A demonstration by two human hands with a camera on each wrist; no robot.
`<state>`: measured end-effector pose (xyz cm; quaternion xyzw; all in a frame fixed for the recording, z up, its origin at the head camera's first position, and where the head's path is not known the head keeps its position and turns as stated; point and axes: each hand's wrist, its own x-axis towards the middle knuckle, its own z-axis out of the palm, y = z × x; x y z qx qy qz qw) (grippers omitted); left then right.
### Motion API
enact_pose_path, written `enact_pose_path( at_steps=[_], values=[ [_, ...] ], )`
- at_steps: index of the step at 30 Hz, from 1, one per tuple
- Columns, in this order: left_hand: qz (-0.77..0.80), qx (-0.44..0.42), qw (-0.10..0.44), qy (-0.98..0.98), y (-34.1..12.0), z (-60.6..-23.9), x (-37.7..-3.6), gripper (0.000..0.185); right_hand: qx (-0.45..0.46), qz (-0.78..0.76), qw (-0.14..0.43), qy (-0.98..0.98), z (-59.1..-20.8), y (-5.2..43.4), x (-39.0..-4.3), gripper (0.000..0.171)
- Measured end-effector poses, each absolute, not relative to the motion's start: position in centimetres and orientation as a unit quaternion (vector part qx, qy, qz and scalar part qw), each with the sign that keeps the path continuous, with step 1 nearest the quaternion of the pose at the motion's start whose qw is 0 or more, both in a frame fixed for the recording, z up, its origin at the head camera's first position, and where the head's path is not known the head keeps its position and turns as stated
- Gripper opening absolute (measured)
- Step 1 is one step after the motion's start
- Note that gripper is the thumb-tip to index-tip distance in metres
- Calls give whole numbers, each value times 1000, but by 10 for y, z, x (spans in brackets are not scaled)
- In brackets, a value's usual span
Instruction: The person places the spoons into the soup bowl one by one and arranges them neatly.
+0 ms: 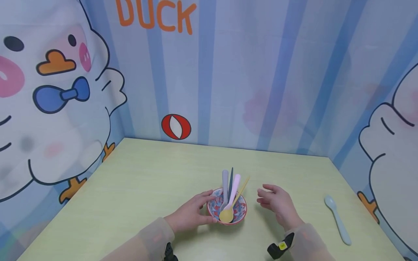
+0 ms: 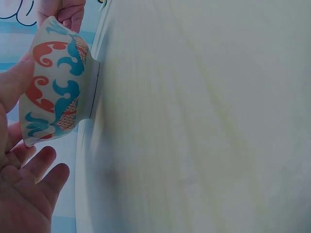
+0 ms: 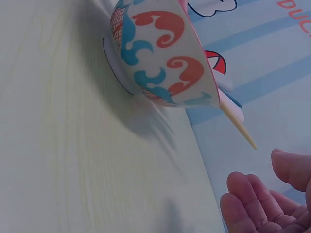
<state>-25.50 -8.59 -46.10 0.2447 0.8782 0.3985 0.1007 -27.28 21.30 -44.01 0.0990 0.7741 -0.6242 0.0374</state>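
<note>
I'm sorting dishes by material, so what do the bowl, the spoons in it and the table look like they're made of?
Bowl: probably glazed ceramic or melamine; smooth, with a printed red and teal pattern and a foot ring.
Spoons: likely matte plastic; soft pastel colours, no shine.
Table: seems wood-look laminate; pale, with faint grain lines.

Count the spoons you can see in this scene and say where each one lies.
5. Four stand in the bowl: grey, dark teal, pink, yellow. One pale spoon lies on the table.
</note>
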Motion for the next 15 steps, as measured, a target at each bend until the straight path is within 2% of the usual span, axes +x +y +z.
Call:
enact_pose_path(
  at_steps=[15],
  values=[
    [404,240,103,877,-86,-461,-254,76,97,-600,28,793,-436,254,-258,66]
  ],
)
